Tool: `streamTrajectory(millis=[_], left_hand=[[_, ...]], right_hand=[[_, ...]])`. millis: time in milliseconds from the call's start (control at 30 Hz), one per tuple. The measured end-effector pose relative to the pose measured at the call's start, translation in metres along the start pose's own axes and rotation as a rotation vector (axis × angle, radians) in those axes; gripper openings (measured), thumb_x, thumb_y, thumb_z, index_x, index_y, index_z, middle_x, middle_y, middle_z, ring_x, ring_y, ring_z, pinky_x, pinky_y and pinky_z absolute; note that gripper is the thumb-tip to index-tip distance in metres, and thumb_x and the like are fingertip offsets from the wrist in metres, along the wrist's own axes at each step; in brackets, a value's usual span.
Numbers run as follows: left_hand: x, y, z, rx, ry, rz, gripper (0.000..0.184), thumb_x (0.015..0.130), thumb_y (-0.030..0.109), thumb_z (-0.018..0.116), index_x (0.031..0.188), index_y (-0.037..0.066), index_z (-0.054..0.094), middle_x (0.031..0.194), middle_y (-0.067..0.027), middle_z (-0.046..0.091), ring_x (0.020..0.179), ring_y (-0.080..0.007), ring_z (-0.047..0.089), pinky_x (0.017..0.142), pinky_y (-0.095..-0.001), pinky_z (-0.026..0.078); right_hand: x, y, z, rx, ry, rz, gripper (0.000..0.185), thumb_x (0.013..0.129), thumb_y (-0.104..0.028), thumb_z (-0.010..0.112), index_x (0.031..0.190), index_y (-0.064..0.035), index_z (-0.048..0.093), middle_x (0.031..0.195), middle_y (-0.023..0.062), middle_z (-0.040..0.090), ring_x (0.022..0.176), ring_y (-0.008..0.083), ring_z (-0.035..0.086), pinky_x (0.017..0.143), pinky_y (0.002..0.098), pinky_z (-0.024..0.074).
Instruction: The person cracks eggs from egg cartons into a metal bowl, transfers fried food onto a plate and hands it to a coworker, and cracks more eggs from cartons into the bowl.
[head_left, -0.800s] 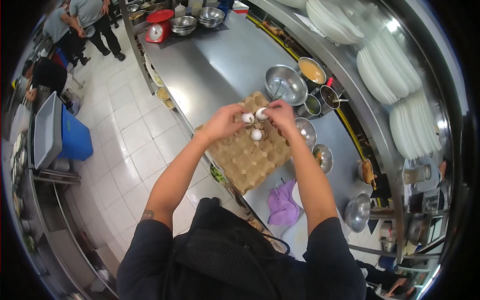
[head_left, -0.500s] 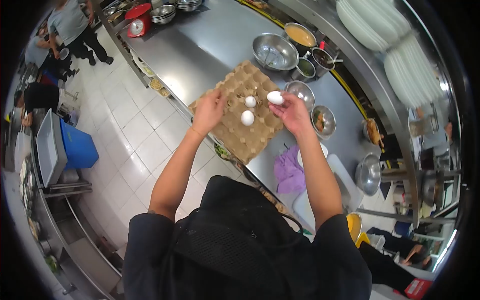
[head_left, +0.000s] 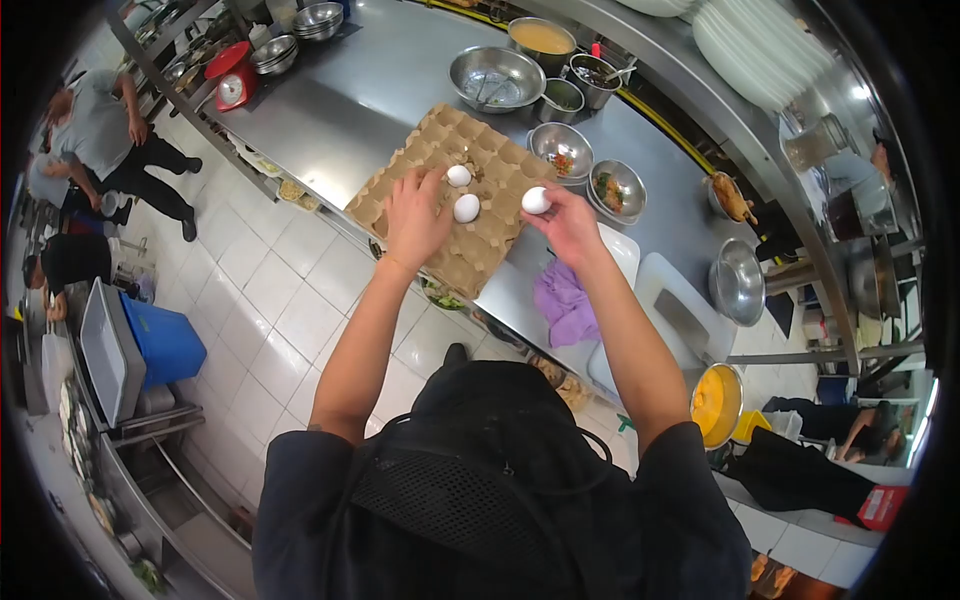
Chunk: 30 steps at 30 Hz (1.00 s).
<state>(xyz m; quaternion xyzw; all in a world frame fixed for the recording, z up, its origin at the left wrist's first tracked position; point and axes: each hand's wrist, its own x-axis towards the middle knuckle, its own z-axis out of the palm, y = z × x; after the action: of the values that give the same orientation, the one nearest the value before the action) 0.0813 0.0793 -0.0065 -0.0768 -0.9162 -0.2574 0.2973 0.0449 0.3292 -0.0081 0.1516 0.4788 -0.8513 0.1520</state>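
Observation:
A brown cardboard egg tray [head_left: 488, 252] lies on the steel counter, with two white eggs in it: a farther egg [head_left: 459, 176] and a nearer egg [head_left: 466, 208]. My left hand [head_left: 416, 222] hovers over the tray's left part, its fingers stretched toward those eggs and holding nothing that I can see. At the tray's right edge, my right hand [head_left: 572, 228] grips another white egg [head_left: 535, 201] between thumb and fingers. A crumpled purple cloth [head_left: 565, 302] lies just below my right hand.
Beyond the tray stand a large metal bowl [head_left: 497, 78], a pot of orange liquid [head_left: 542, 36] and smaller bowls of chopped food [head_left: 617, 191]. To the right are a white cutting board [head_left: 680, 300] with a knife and a bowl of yellow contents [head_left: 716, 404]. Other people [head_left: 110, 130] stand at the left.
My view has shifted, so the counter things appear farther left. My left hand has moved closer to the two eggs in the tray. The right hand still holds its egg, now nearer the tray's edge.

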Motion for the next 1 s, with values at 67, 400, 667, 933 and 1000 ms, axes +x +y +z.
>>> streamTrajectory(millis=[67, 400, 667, 933, 1000], left_hand=[[0.001, 0.005, 0.012, -0.071, -0.188, -0.074, 0.048, 0.08, 0.013, 0.071, 0.127, 0.007, 0.064, 0.109, -0.017, 0.069, 0.103, -0.0397, 0.062, 0.091, -0.0464, 0.05], [0.008, -0.012, 0.046, -0.74, -0.43, -0.557, 0.044, 0.09, 0.022, 0.07, 0.129, 0.002, 0.06, 0.11, -0.0087, 0.071, 0.098, -0.0219, 0.068, 0.081, -0.0365, 0.054], [0.002, -0.025, -0.013, -1.753, -0.458, -0.683, 0.041, 0.1, 0.017, 0.057, 0.138, 0.002, 0.054, 0.125, -0.0065, 0.066, 0.101, -0.013, 0.066, 0.079, -0.0281, 0.055], [-0.021, -0.013, -0.001, -1.321, -0.26, -0.932, 0.034, 0.097, 0.022, 0.065, 0.123, 0.0, 0.063, 0.109, -0.0084, 0.068, 0.094, -0.0154, 0.066, 0.076, -0.0275, 0.055], [-0.028, -0.012, -0.008, -1.313, -0.292, -0.941, 0.032, 0.097, 0.022, 0.064, 0.12, 0.001, 0.064, 0.109, -0.0085, 0.068, 0.091, -0.0167, 0.066, 0.077, -0.0277, 0.055]], right_hand=[[-0.004, 0.001, 0.006, -0.084, -0.041, -0.018, 0.044, 0.095, -0.011, 0.054, 0.137, 0.0028, 0.05, 0.115, 0.014, 0.06, 0.105, 0.0257, 0.061, 0.09, 0.0426, 0.0553], [-0.034, -0.017, 0.04, -0.631, 0.03, -0.202, 0.056, 0.085, -0.016, 0.068, 0.137, -0.0074, 0.05, 0.116, 0.0108, 0.064, 0.099, 0.0176, 0.061, 0.077, 0.034, 0.0492], [-0.049, 0.013, 0.005, -0.309, -0.049, 0.055, 0.038, 0.09, -0.015, 0.063, 0.126, -0.0111, 0.051, 0.11, 0.0086, 0.064, 0.094, 0.015, 0.061, 0.073, 0.0298, 0.0491], [-0.089, 0.034, 0.079, -1.546, -0.485, -0.591, 0.072, 0.086, -0.011, 0.053, 0.155, -0.0138, 0.034, 0.138, 0.0219, 0.055, 0.125, 0.0376, 0.055, 0.105, 0.042, 0.0458], [-0.035, 0.062, 0.053, -1.427, -0.39, -0.517, 0.074, 0.085, -0.011, 0.053, 0.156, -0.0144, 0.033, 0.137, 0.0221, 0.055, 0.125, 0.0394, 0.054, 0.105, 0.0439, 0.0451]])
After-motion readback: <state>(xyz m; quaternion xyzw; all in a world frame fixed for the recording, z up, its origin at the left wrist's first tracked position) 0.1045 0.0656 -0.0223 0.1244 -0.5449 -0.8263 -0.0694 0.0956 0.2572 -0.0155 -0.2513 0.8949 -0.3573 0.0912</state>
